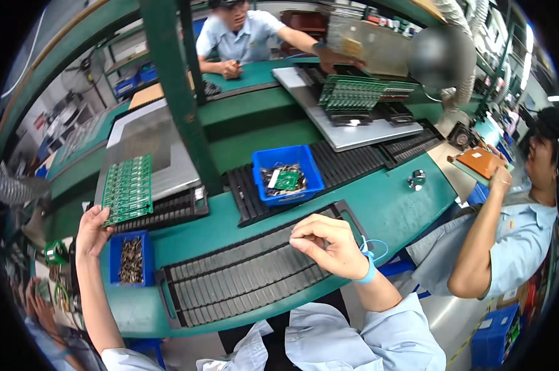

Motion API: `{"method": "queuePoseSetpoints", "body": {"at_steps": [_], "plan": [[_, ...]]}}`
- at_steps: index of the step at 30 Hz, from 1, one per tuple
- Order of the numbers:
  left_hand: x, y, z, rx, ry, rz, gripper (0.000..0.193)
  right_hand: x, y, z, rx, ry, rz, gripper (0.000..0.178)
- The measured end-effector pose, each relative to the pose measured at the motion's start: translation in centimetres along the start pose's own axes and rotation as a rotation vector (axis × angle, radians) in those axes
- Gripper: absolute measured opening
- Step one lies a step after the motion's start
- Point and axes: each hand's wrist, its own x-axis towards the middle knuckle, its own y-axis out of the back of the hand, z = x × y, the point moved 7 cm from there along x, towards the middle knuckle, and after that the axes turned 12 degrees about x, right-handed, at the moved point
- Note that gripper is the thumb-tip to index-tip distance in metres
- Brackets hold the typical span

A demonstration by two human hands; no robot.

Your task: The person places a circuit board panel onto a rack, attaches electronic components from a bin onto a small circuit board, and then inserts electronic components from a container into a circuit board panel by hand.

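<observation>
My left hand [93, 232] reaches out to the left and touches the near corner of a green circuit board panel [128, 189] that stands in a black slotted rack [168, 210]. Just below that hand sits a small blue bin [130, 260] of small metal parts. My right hand [329, 244] hovers over a long black slotted rack [242, 272] with its fingers curled and pinched together; whether it holds a tiny part I cannot tell. A blue wrist strap [369, 269] with a coiled cord circles that wrist.
A blue bin [287, 174] with parts and a small green board sits mid-table. Another green board panel [351, 93] stands on a grey tray [347, 133] farther back. A green post [179, 93] rises at centre. One person sits across, another at my right holds an orange board [482, 162].
</observation>
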Motion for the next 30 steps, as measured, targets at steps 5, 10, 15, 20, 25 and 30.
{"method": "queuePoseSetpoints", "body": {"at_steps": [5,10,15,20,25,30], "plan": [[-9.6,-12.2,-0.6,-0.173,-0.019,-0.100,0.021,-2.5,-3.2,2.6,0.372,-0.368,0.034,0.023],[-14.9,-20.5,-5.8,-0.377,0.153,-0.197,0.018,-2.6,-4.7,4.4,0.694,-0.606,0.172,0.029],[-15.3,-22.3,-5.7,0.603,0.114,-0.175,0.010,-5.2,-2.1,6.7,0.621,-0.733,0.165,0.031],[-16.0,-24.6,-4.5,1.271,-0.480,-0.034,0.024,-6.0,-1.3,7.5,0.436,-0.768,0.167,0.028],[-15.9,-25.2,-4.9,1.348,-0.543,0.100,0.034,-5.3,-1.3,7.7,-0.002,-0.636,0.003,0.025],[-15.4,-25.1,-5.2,1.357,-0.487,0.065,0.034,-4.5,-1.4,7.2,-0.179,-0.549,-0.040,0.020]]}}
